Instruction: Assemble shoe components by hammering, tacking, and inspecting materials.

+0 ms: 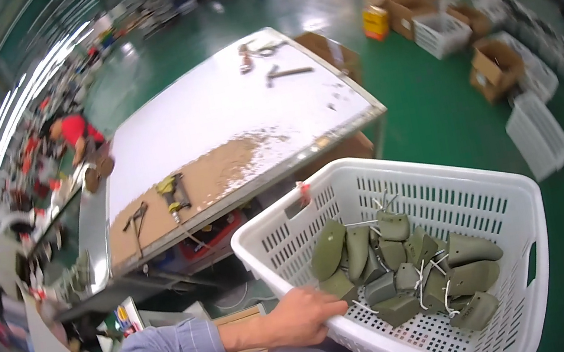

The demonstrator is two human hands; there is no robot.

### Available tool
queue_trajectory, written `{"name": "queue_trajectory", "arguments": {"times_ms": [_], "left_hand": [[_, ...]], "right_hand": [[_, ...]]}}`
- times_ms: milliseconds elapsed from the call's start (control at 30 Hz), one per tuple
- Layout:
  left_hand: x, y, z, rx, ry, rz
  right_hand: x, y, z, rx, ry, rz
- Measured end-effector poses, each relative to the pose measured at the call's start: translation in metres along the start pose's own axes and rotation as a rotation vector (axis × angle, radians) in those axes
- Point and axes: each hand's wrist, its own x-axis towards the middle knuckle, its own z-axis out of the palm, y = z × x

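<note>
My left hand (305,315) is closed over the near left rim of a white plastic basket (439,171) with slotted walls. Inside the basket lies a heap of olive-green shoe lasts (469,246), several of them tied with white string (421,279). The basket tilts toward me, so its contents show well. My right hand is out of the picture. The fingers of my left hand curl over the edge, and some of them are hidden by the rim.
Beyond the basket stands a white-topped workbench (209,106) with a worn brown patch, a hammer (290,72), a yellow-green power tool (170,194) and another hand tool (135,221). Cardboard boxes (497,68) and white crates (539,134) sit on the green floor at right. A person in red (76,129) works far left.
</note>
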Motion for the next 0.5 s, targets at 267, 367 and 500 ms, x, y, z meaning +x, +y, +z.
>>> {"name": "queue_trajectory", "arguments": {"times_ms": [267, 367, 500], "left_hand": [[-0.056, -0.013, -0.005, 0.072, 0.45, 0.1], [-0.023, -0.069, -0.046, 0.025, 0.634, 0.046], [0.022, -0.083, -0.102, -0.107, 0.731, 0.075]], "right_hand": [[-0.071, 0.022, 0.022, -0.255, -0.204, -0.12], [-0.046, 0.006, 0.07, -0.314, -0.3, -0.155], [-0.017, -0.017, 0.121, -0.338, -0.38, -0.207]]}}
